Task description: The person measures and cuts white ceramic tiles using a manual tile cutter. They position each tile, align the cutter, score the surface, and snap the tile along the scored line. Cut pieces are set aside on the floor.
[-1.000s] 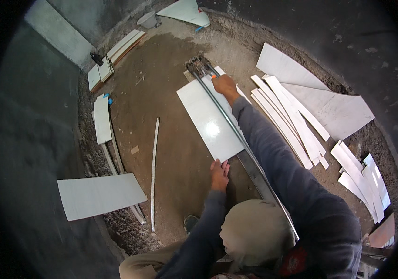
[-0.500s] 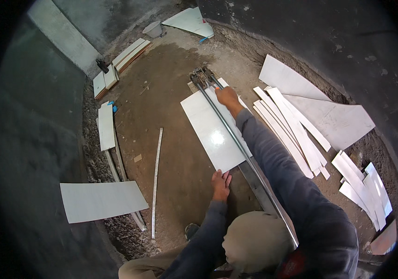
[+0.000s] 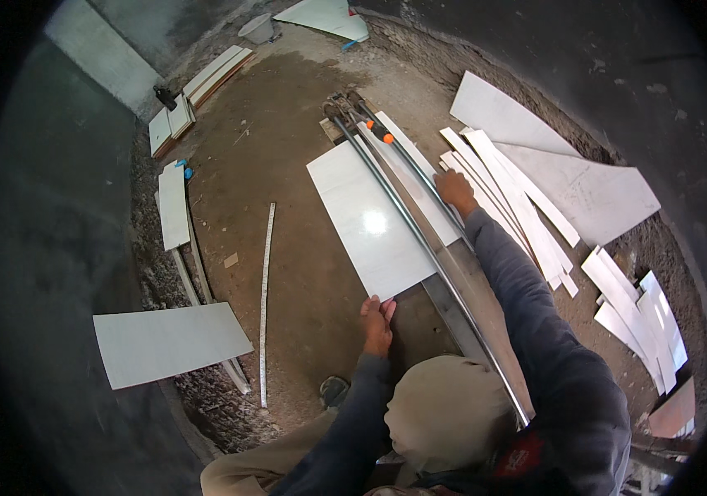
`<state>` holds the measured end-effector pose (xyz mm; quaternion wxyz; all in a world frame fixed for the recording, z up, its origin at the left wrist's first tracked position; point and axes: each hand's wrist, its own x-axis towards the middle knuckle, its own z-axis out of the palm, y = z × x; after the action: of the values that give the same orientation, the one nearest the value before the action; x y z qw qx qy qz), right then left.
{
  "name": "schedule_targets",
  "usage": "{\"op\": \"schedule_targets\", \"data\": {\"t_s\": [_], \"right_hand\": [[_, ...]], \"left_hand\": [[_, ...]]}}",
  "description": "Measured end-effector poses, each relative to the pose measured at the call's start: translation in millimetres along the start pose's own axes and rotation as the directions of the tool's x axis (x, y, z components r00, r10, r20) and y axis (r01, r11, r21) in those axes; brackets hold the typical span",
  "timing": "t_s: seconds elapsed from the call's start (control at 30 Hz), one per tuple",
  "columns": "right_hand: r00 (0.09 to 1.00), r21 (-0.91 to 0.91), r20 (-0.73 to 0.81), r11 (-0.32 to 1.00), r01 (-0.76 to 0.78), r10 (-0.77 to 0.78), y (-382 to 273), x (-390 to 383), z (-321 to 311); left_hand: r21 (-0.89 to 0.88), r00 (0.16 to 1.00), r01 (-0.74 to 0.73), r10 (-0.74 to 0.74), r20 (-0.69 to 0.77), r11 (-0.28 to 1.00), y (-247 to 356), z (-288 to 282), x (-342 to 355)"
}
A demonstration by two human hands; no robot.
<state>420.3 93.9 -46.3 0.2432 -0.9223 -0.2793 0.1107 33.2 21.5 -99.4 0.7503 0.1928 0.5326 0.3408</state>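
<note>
A manual tile cutter with two long metal rails lies slanting over the floor. On it rests a large white tile, to the left of the left rail. My left hand is closed on the tile's near edge, thumb and fingers together. Between the rails lies a narrow white tile strip, apart from the large tile. The cutter's dark handle with orange knobs sits near the far end, untouched. Beside the right rail my right hand is curled; what its fingers grip is hidden.
Long white tile strips and large offcuts lie at the right, with shorter pieces nearer. A measuring strip lies on the floor at left, by a white tile. A bucket stands at the far wall.
My right hand has let go of the cutter's handle and moved right and nearer, beside the right rail. A narrow strip now shows apart from the large tile. My left hand stays at the tile's edge.
</note>
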Motion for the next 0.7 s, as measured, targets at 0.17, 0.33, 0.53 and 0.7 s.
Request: {"op": "schedule_targets", "data": {"t_s": [0.17, 0.33, 0.53, 0.7], "right_hand": [[0.982, 0.176, 0.175, 0.984, 0.033, -0.064, 50.7, -8.8, 5.9], [0.981, 0.039, 0.192, 0.999, 0.008, -0.016, 57.4, 5.4, 14.3], [0.975, 0.050, 0.211, 0.995, -0.086, 0.073, 71.9, -20.6, 3.6], [0.994, 0.134, 0.011, 0.985, -0.110, 0.110, 98.5, -64.3, -36.0]], "left_hand": [[0.020, 0.999, 0.028, -0.029, 0.014, 0.999, 7.1, -3.4, -9.1], [0.010, 0.998, 0.043, -0.044, 0.048, 0.999, 12.4, -0.9, -5.3], [0.023, 0.992, 0.080, -0.082, 0.091, 0.996, 17.4, -6.6, -0.4], [0.082, 0.991, 0.081, -0.089, 0.096, 0.993, 20.1, -5.2, 3.2]]}}
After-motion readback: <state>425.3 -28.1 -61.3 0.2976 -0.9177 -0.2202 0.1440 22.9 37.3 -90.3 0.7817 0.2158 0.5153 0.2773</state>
